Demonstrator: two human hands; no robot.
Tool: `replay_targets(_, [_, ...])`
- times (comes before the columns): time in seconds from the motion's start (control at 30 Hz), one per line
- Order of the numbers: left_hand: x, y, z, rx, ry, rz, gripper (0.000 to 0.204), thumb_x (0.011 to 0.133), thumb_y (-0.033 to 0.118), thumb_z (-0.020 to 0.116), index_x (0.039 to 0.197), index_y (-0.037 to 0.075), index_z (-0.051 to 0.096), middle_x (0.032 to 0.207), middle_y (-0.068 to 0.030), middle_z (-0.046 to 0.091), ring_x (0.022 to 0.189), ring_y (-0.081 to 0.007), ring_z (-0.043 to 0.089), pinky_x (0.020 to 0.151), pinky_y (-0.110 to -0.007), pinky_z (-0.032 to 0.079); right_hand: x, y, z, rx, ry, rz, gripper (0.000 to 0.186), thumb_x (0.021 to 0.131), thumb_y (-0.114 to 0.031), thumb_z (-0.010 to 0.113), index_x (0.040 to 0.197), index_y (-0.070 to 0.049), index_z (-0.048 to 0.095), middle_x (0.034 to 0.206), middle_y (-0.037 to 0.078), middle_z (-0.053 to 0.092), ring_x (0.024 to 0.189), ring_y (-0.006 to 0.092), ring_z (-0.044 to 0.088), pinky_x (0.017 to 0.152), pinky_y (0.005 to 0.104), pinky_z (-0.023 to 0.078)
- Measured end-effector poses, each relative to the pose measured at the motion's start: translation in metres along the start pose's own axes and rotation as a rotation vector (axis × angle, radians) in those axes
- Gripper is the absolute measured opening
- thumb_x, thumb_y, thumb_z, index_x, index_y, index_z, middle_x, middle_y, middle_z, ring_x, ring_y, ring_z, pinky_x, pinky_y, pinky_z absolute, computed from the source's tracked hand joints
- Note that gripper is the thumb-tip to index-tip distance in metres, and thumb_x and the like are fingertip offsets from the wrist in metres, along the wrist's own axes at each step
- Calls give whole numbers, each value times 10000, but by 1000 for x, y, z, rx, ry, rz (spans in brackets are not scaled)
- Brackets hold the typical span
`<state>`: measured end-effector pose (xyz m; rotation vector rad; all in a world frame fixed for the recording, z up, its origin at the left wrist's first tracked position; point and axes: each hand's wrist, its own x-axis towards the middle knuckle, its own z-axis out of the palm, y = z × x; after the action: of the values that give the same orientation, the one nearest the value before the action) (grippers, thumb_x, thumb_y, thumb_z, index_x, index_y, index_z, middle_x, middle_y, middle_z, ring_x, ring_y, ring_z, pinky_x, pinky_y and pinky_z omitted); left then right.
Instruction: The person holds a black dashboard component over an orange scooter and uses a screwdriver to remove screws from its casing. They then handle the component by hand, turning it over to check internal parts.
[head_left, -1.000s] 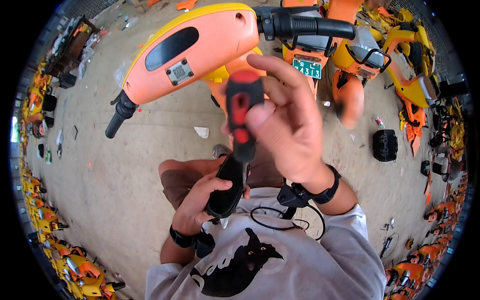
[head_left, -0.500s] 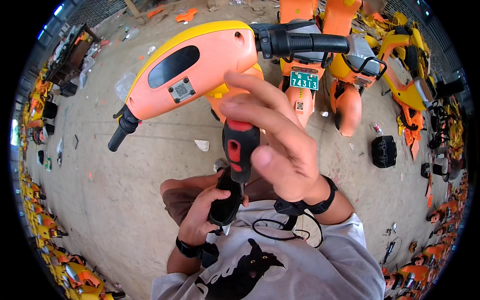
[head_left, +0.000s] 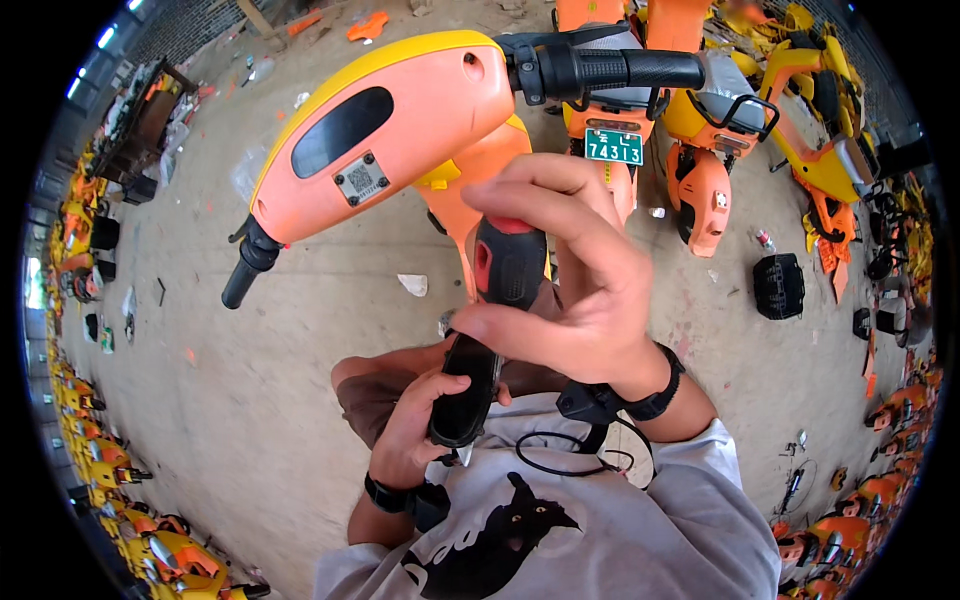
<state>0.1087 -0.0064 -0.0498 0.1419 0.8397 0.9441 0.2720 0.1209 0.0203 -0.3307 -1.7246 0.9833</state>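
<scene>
In front of my chest, my left hand (head_left: pixel 405 425) is closed around a black, elongated, rounded part (head_left: pixel 463 405), its thumb lying on the upper face. Above it, my right hand (head_left: pixel 603 295) curls around a screwdriver (head_left: pixel 513 268) with a black-and-red handle, fingertips near the top end and thumb near the lower end. The screwdriver stands roughly upright over the part's far end; my thumb and the handle hide its tip. Beyond both hands is a scooter's handlebar cover (head_left: pixel 440 130), pink-orange with a yellow top edge, a dark oval display and black grips.
More orange and yellow scooters (head_left: pixel 705 190) stand at the back right. A black basket (head_left: pixel 778 286) lies on the concrete floor (head_left: pixel 250 400) to the right. Rows of scooters line both sides. At the far left, a cluttered table (head_left: pixel 140 125) stands among debris.
My right fingers and thumb have shifted around the screwdriver handle, which has moved slightly right and up. My left hand and the black part have moved slightly right. The view has shifted a little.
</scene>
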Motion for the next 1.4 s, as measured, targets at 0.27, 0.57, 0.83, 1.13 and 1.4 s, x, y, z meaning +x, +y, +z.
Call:
replay_targets(0.27, [4, -2, -12, 3, -17, -18, 405, 879, 186, 517, 1228, -15, 475, 933, -208, 653, 497, -112, 600, 350, -171, 437, -3, 10, -6, -86, -32, -125, 608, 858, -196, 643, 1358, 95, 455, 1389, 234, 465, 1232, 305, 485, 1028, 389, 383])
replay_targets(0.57, [-3, 4, -10, 42, -44, 8, 377, 886, 194, 520, 1185, -35, 511, 957, -219, 644, 748, -169, 655, 564, -198, 531, 2, 12, -4, 60, 51, -156, 570, 787, -62, 711, 1311, 51, 515, 1282, 231, 522, 1132, 271, 554, 959, 360, 433])
replay_targets(0.83, [-5, 7, -8, 45, -42, -22, 404, 883, 208, 521, 1194, -49, 497, 973, -229, 641, 603, -122, 635, 430, -166, 490, 8, -1, -20, 63, -100, -107, 468, 821, -119, 690, 1226, 90, 581, 1257, 217, 569, 1203, 273, 509, 986, 339, 404])
replay_targets(1.13, [-7, 5, -4, 40, 1, -7, 400, 883, 207, 523, 1184, -56, 511, 995, -220, 643, 662, -130, 641, 508, -165, 509, 12, -4, -22, -72, -146, -227, 400, 850, -164, 662, 1165, 78, 618, 1282, 224, 536, 1111, 279, 565, 942, 364, 440])
replay_targets(1.4, [-1, 3, -9, 27, -52, -11, 408, 887, 195, 527, 1187, -80, 503, 977, -226, 646, 520, -98, 605, 375, -142, 444, 8, -8, -21, -27, -130, -200, 323, 875, -130, 637, 1124, 76, 627, 1289, 247, 536, 1134, 287, 554, 946, 366, 440])
